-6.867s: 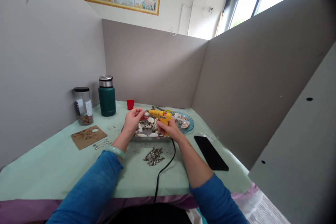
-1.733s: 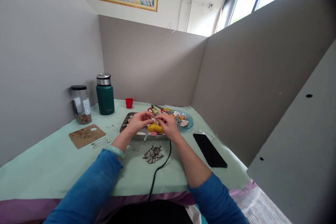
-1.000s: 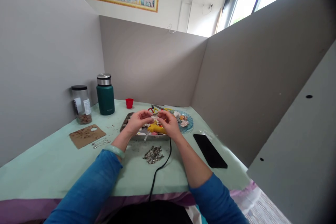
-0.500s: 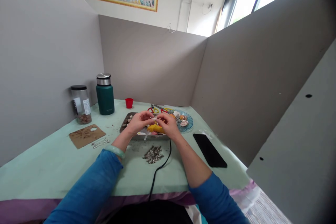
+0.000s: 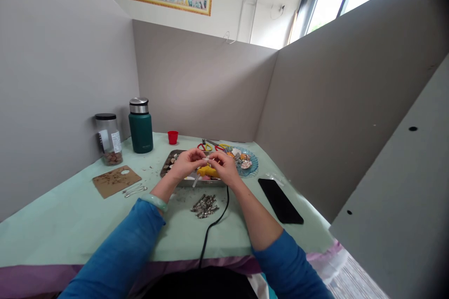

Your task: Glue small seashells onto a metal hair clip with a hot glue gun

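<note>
My left hand [image 5: 189, 162] and my right hand [image 5: 224, 166] meet over a metal tray [image 5: 182, 183], fingertips pinched together on a small whitish piece [image 5: 206, 160] that is mostly hidden. Just beneath them a yellow glue gun [image 5: 207, 171] lies in the tray, its pale stick [image 5: 196, 181] poking out over the front rim. Shells or stones show in the tray's left part. A black cord [image 5: 209, 227] runs from the tray to the table's front edge. Nearer to me lies a pile of small metal clips [image 5: 205, 206].
Behind the tray are pliers [image 5: 204, 146] and a red cup [image 5: 172, 138]. A blue plate of shells [image 5: 255, 164] and a black phone [image 5: 280, 201] lie right. Left are a green bottle [image 5: 141, 131], a jar [image 5: 108, 140], cardboard [image 5: 112, 184] and safety pins [image 5: 135, 190].
</note>
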Motion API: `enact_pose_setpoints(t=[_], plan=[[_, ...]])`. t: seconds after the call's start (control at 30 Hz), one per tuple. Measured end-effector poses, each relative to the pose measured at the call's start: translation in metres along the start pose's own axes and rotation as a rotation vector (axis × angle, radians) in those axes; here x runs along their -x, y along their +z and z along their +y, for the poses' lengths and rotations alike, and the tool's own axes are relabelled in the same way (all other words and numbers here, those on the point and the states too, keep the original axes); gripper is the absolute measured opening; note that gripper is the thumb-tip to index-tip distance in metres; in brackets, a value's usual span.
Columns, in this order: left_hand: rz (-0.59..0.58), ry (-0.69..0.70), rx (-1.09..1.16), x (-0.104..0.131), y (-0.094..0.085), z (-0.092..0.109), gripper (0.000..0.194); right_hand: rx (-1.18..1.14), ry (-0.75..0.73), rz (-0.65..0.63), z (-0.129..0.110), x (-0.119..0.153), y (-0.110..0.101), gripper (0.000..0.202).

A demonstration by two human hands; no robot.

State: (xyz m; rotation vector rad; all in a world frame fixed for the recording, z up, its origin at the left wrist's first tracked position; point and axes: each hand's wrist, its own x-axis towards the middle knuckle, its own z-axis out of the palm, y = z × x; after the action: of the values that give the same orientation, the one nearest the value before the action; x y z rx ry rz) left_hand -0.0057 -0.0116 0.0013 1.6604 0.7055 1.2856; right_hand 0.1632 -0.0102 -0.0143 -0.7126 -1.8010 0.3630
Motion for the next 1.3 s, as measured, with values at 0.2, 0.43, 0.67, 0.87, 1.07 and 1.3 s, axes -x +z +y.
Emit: enact_pose_setpoints(t=[0.2,0.43,0.67,0.87,1.07,1.3], plan=[[0.014,0.001,-0.058,-0.0009,-0.0014,-0.0034,0.029,0.004,0.018,0.002,0.002,0.0,0.0,0.01],[0.026,0.006,-0.076,-0.0016,-0.0021,-0.0062,0.027,0.011,0.013,0.002,0.0042,0.0001,0.0,0.01],[0.05,0.028,-0.108,-0.0014,-0.0027,-0.0064,0.026,0.022,0.017,0.011,0.004,-0.0001,0.0004,0.011],[0.052,0.055,-0.101,-0.0007,-0.0003,-0.0045,0.027,-0.003,0.04,0.018,0.0042,-0.0003,0.0008,0.012],[0.038,0.093,-0.12,-0.0014,-0.0017,-0.0044,0.028,-0.048,0.084,0.014,0.0048,-0.0009,0.0004,0.015],[0.038,0.093,-0.179,-0.0009,-0.0011,-0.0038,0.026,-0.084,0.112,0.012,0.0042,-0.0006,0.0009,0.014]])
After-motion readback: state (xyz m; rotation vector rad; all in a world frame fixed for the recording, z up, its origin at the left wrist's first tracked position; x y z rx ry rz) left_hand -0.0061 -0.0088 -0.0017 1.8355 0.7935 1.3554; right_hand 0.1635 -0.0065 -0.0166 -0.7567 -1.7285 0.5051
